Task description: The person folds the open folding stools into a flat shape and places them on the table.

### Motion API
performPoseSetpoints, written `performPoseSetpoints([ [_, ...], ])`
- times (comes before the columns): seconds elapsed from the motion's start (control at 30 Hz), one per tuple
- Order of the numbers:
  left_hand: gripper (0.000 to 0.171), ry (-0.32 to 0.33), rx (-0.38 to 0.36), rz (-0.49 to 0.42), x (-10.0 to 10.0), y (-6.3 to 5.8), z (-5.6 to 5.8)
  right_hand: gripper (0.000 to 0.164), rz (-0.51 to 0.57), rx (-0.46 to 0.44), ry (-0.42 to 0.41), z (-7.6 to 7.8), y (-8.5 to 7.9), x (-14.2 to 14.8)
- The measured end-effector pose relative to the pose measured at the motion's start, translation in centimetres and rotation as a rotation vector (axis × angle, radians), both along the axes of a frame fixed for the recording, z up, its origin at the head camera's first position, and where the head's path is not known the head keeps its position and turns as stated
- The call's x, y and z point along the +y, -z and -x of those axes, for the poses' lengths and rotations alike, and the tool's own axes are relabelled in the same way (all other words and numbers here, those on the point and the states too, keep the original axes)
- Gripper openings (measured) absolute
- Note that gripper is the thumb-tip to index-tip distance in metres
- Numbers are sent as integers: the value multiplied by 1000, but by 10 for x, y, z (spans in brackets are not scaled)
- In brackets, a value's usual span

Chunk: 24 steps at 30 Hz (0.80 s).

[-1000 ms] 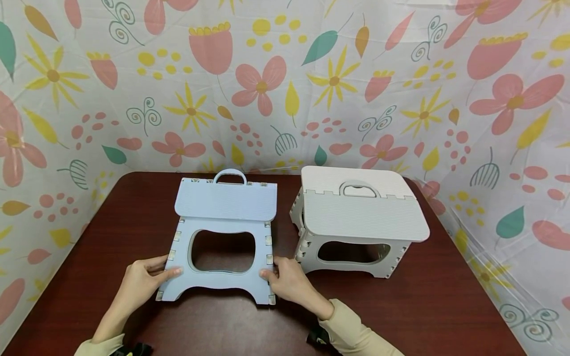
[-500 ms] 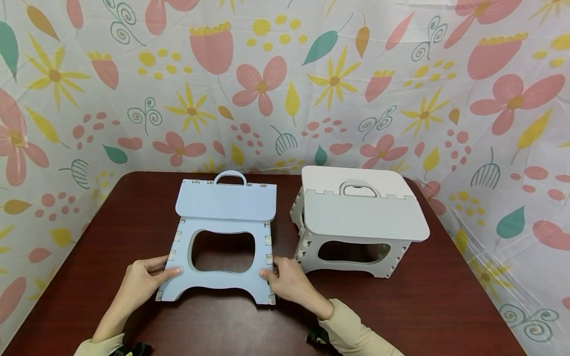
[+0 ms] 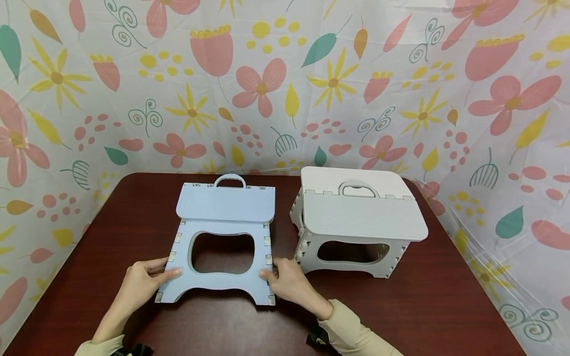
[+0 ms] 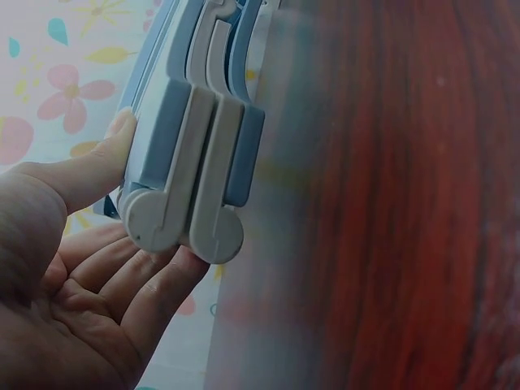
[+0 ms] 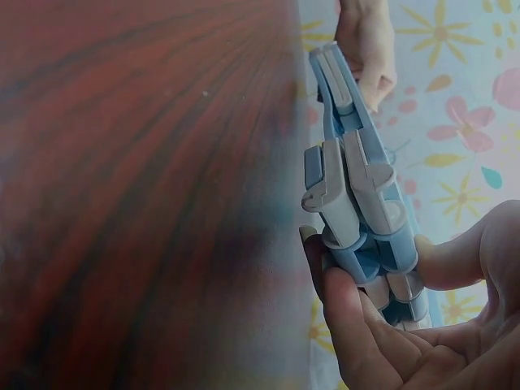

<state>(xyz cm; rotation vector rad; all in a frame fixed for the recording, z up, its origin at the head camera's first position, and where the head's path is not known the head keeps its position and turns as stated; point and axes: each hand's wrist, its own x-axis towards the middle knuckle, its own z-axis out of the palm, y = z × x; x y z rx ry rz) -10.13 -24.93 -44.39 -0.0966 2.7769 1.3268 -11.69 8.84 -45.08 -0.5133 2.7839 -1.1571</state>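
Observation:
A light blue folding stool (image 3: 222, 281), folded nearly flat, leans back in front of me on the table, its carry handle at the top and an oval opening in its leg panel. My left hand (image 3: 141, 286) grips its lower left edge, thumb on the front face and fingers behind. On the opposite edge my right hand (image 3: 288, 278) pinches it the same way. The left wrist view shows the stool's stacked grey and blue legs (image 4: 195, 154) edge-on between thumb and fingers. Grey hinge parts (image 5: 349, 187) lie near my right fingers in the right wrist view.
A white folding stool (image 3: 365, 212) stands unfolded to the right, close to my right hand. Both are on a dark red wooden table (image 3: 436, 306). A flower-printed curtain (image 3: 267, 123) hangs behind and along the sides.
The top of the blue stool has dipped slightly in the head view. Both hands keep the same hold, and the white stool stays put.

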Motion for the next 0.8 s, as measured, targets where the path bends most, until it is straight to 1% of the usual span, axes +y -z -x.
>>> performPoseSetpoints([
  [0.17, 64, -1, -13, 1, 0, 1, 0, 26, 8, -9, 0, 0, 0, 0],
  [0.3, 63, -1, -10, -5, 0, 1, 0, 27, 6, -15, 0, 0, -1, 0],
  [0.8, 62, -4, -20, -2, -1, 4, 1, 27, 10, -36, -3, 1, 0, 0],
])
